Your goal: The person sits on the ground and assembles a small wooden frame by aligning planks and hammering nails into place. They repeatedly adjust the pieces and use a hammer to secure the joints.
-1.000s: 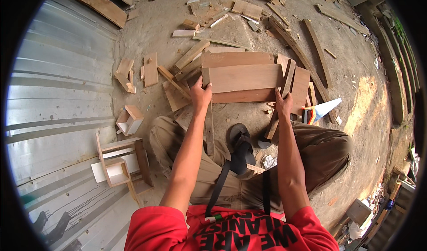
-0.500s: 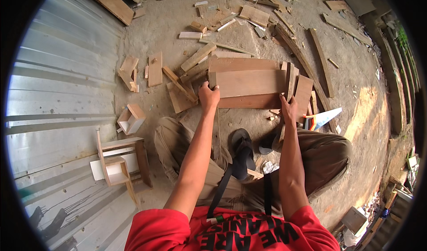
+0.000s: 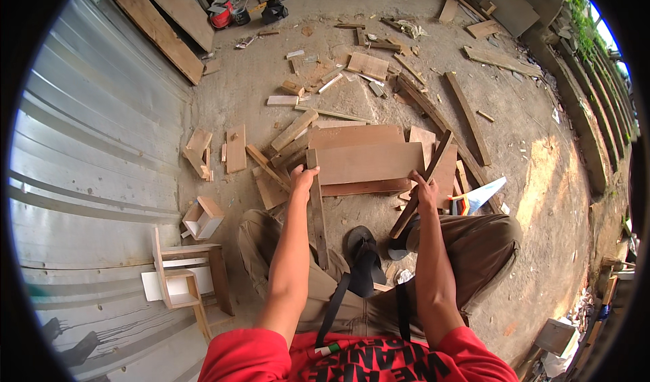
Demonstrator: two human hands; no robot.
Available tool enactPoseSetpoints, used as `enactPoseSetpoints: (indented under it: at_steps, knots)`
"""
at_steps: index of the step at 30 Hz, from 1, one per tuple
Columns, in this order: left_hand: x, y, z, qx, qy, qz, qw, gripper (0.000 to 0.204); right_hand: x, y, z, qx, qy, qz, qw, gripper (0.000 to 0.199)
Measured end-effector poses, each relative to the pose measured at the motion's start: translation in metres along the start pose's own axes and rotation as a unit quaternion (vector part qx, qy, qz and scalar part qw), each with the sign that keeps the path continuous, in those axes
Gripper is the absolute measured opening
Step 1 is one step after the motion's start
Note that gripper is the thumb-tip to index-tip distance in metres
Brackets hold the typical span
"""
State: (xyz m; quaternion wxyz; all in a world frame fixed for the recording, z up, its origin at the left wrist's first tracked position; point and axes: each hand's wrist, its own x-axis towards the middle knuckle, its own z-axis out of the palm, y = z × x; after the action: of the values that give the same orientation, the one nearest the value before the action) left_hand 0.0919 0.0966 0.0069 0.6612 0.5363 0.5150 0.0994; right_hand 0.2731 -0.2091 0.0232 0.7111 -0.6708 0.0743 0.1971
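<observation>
A flat wooden board point(image 3: 369, 162) lies crosswise before me, between my two hands. My left hand point(image 3: 303, 177) is closed on its left end, where a narrow wooden strip point(image 3: 318, 213) runs down toward my leg. At the right end my right hand point(image 3: 425, 189) is closed round a second, slanting strip point(image 3: 443, 153), whose lower end comes near my foot. Whether the strips are fixed to the board I cannot tell. Behind and partly under it lies a reddish-brown board point(image 3: 352, 136) on the ground.
A handsaw point(image 3: 479, 196) rests right of my right hand. Wooden offcuts point(image 3: 294, 130) and long battens point(image 3: 467, 118) are strewn ahead. Small wooden frames point(image 3: 186, 273) stand at the left by a corrugated metal wall point(image 3: 88, 179). My sandalled foot point(image 3: 363, 257) is just below the board.
The view has tilted upward, showing more ground ahead. The strips at both ends of the board have turned, so more of their length shows, the right one now slanting. Both hands keep their hold.
</observation>
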Motion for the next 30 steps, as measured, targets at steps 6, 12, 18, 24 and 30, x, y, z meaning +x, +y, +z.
enactPoseSetpoints:
  at_steps: [6, 12, 18, 24, 30]
  knots:
    - [-0.024, -0.006, 0.006, -0.123, -0.038, 0.022, 0.991, 0.098, -0.013, -0.048, -0.002, 0.057, -0.012, -0.044, 0.997, 0.026]
    - [-0.051, 0.000, 0.025, -0.222, -0.063, 0.006, 0.973, 0.069, -0.061, -0.144, 0.048, 0.008, -0.139, -0.154, 0.978, 0.037]
    - [-0.034, -0.018, 0.024, -0.321, -0.331, -0.159, 0.873, 0.049, -0.111, -0.170, 0.083, -0.005, -0.213, -0.188, 0.959, 0.037]
    - [-0.091, 0.013, 0.054, -0.398, -0.525, -0.277, 0.700, 0.058, -0.068, -0.088, 0.051, -0.185, -0.135, -0.081, 0.970, 0.042]
    - [-0.138, 0.025, 0.049, -0.437, -0.570, -0.290, 0.632, 0.067, -0.083, -0.080, 0.060, -0.160, -0.267, 0.003, 0.950, 0.045]
